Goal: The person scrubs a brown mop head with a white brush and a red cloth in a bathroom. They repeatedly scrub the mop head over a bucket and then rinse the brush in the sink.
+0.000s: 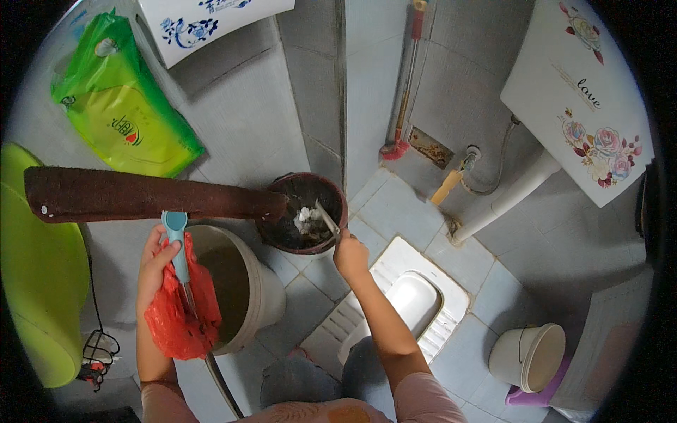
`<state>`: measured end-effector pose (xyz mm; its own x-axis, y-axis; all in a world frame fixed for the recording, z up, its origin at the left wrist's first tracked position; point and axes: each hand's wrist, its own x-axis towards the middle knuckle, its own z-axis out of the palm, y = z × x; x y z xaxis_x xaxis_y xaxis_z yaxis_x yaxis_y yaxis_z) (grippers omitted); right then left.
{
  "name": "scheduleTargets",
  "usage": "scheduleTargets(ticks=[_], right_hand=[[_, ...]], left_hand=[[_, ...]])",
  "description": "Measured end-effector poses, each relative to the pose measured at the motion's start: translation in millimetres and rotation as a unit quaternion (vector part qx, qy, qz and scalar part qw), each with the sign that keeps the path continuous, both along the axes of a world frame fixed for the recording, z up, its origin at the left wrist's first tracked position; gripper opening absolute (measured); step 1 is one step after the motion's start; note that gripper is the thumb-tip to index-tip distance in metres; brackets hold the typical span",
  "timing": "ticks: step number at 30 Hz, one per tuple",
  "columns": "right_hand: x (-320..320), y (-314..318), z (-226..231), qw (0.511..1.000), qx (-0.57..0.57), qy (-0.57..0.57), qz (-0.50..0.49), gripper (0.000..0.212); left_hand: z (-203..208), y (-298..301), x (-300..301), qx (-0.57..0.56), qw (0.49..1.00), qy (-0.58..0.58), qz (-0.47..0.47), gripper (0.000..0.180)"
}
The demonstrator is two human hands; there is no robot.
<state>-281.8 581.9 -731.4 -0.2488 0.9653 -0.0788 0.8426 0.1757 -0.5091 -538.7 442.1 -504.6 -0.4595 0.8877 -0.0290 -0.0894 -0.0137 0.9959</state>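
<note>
My right hand (352, 256) is closed round a pale, narrow tool (326, 218) whose kind I cannot make out. Its tip reaches into a dark brown round bin (343, 211) holding white crumpled scraps (307, 221). On the left, my left hand (156, 259) grips the light-blue end of a long metal-shafted handle (180, 254) and a crumpled red plastic bag (176, 330). The shaft runs behind the bag toward the lower edge. Beyond the left hand, a long brown cloth-like strip (127, 197) stretches across to the bin; what supports it is hidden.
A large white bucket (270, 303) of murky liquid stands beside my left arm. A squat toilet (451, 296) is set in the tiled floor, with a smaller white bucket (502, 354) at right. A green package (127, 106), lime-green basin (42, 303) and red brush (395, 150) surround the space.
</note>
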Motion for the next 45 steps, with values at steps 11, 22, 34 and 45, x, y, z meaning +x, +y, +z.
scheduleTargets(ticks=[11, 22, 34, 45], right_hand=[[-17, 5, 28, 0.823, -0.244, 0.500, -0.112, 0.031], [-40, 27, 46, 0.507, -0.367, 0.776, -0.075, 0.026], [-21, 40, 56, 0.778, -0.181, 0.597, 0.073, 0.022], [-27, 55, 45, 0.834, -0.076, 0.545, -0.039, 0.012]], left_hand=[[-7, 8, -18, -0.042, 0.999, 0.011, -0.020, 0.011], [13, 0, 7, -0.024, 0.998, -0.053, -0.040, 0.011], [14, -2, 5, -0.014, 0.996, -0.080, -0.019, 0.008], [11, -9, -5, -0.006, 0.995, -0.096, -0.006, 0.007]])
